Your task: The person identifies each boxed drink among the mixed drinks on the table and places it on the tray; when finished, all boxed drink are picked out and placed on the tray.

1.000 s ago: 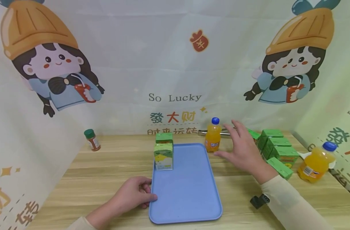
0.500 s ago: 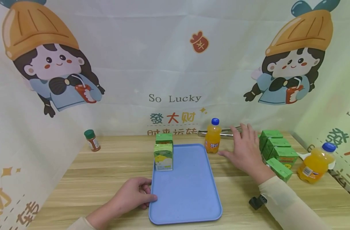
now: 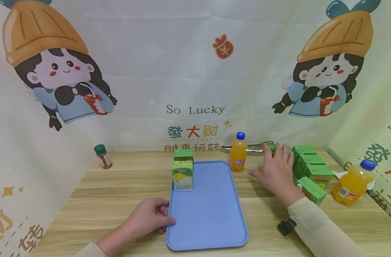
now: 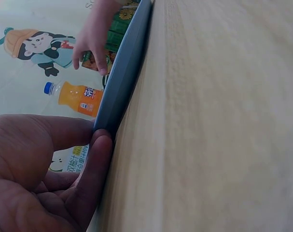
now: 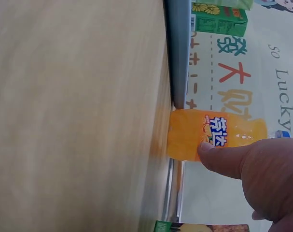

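Note:
My left hand (image 3: 153, 216) pinches the left rim of a blue tray (image 3: 211, 210) between thumb and fingers; in the left wrist view, its fingertips close on the tray edge. On the tray's far left corner stand two juice cartons, a yellow-green one (image 3: 183, 176) in front of a green one (image 3: 183, 153). My right hand (image 3: 277, 171) hovers with fingers spread, its fingertips over a green carton (image 3: 272, 147) mostly hidden behind them. Left of that hand an orange soda bottle (image 3: 238, 153) with a blue cap stands upright; the thumb overlaps it in the right wrist view.
Several green juice cartons (image 3: 311, 166) cluster at the right. Beside them stands another orange soda bottle (image 3: 352, 184), with something white behind it. Metal tongs (image 3: 254, 148) lie along the back wall. A green-capped spice jar (image 3: 103, 157) stands at the back left of the wooden table (image 3: 118, 185).
My right hand has moved right, away from the orange soda bottle and toward the green cartons. My left hand and the tray have stayed put.

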The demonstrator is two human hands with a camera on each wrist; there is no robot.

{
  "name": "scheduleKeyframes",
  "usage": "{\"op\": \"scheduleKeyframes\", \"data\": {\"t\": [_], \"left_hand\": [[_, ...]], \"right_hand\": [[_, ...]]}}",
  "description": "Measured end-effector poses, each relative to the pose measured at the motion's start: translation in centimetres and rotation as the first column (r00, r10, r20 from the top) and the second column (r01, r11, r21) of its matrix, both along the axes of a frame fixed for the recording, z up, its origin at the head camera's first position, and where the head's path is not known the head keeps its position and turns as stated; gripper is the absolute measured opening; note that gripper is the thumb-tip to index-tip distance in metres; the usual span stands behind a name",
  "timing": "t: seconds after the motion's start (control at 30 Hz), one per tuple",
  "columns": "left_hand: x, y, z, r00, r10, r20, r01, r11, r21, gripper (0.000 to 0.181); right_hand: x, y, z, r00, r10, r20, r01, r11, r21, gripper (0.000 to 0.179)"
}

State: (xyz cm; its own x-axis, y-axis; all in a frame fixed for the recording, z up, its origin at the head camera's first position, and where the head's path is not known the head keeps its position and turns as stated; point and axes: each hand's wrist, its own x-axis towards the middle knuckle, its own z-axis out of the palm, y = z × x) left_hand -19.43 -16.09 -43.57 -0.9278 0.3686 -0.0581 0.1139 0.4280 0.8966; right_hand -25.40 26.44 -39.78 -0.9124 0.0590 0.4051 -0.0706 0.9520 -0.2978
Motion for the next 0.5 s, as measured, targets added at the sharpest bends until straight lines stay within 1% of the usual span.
{"op": "scheduleKeyframes", "data": {"t": [0.07,0.27,0.37,0.5], "left_hand": [[-0.04,0.01,-0.01,1.000,-0.003,0.000,0.003,1.000,-0.001,0.065],[-0.08,0.02,-0.04,1.000,-0.004,0.003,0.004,1.000,-0.003,0.065],[-0.04,0.03,0.00,1.000,-0.002,0.004,0.002,1.000,-0.005,0.067],[0.00,0.02,-0.01,1.000,-0.002,0.009,0.002,1.000,-0.006,0.068]], "right_hand": [[-0.07,0.09,-0.15,1.000,-0.008,0.010,0.008,1.000,-0.002,0.115],[-0.22,0.31,-0.50,0.999,-0.044,0.002,0.044,0.999,-0.018,0.120],[-0.29,0.37,-0.58,0.998,-0.061,-0.002,0.061,0.997,-0.049,0.120],[-0.34,0.37,-0.50,0.996,-0.087,0.017,0.089,0.991,-0.097,0.119]]}}
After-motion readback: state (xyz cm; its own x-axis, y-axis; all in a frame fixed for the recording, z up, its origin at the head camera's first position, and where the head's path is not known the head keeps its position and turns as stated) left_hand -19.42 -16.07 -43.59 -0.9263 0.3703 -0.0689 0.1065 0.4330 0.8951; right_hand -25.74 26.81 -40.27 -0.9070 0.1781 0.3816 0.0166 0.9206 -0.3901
